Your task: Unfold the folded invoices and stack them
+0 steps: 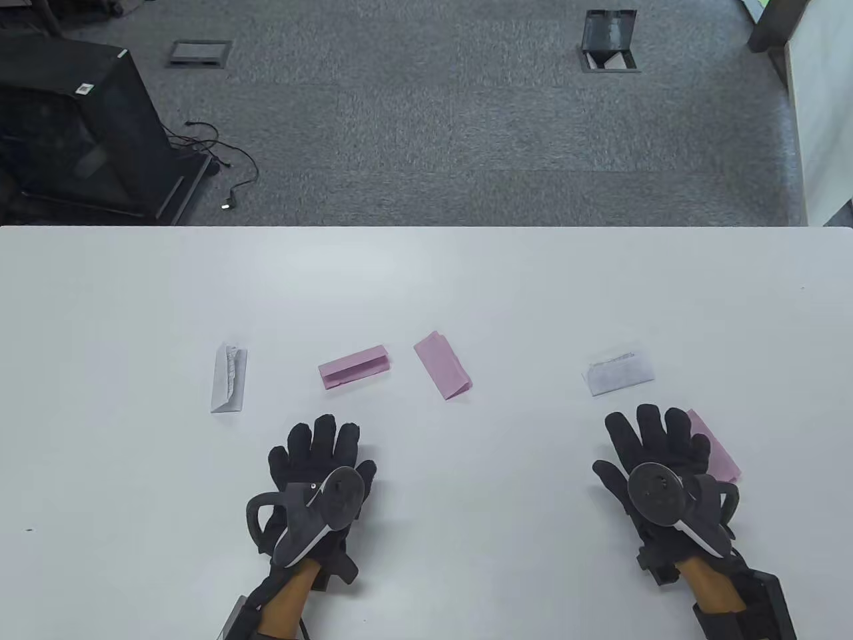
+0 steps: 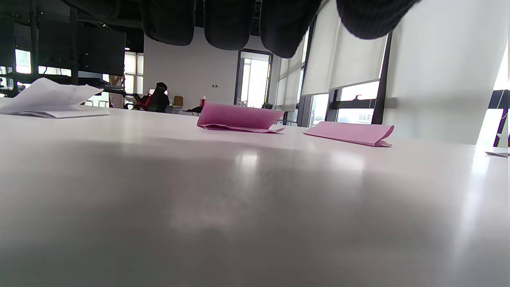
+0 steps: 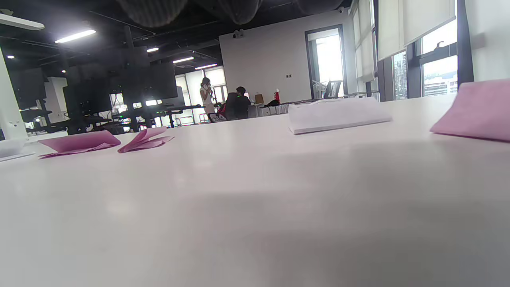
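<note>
Several folded invoices lie on the white table (image 1: 426,280). A white one (image 1: 230,377) lies at the left, two pink ones (image 1: 354,367) (image 1: 443,365) in the middle, a white one (image 1: 620,371) at the right. A third pink one (image 1: 720,450) lies partly under my right hand's fingers. My left hand (image 1: 320,467) lies flat and open, holding nothing, just below the middle pink invoices (image 2: 239,117) (image 2: 350,133). My right hand (image 1: 656,453) lies flat and open; the white invoice (image 3: 336,114) is just ahead of it and the pink one (image 3: 476,111) at its right.
The table's far edge (image 1: 426,228) runs across the middle of the table view, with grey carpet beyond. A black cabinet (image 1: 73,127) with cables stands on the floor at the far left.
</note>
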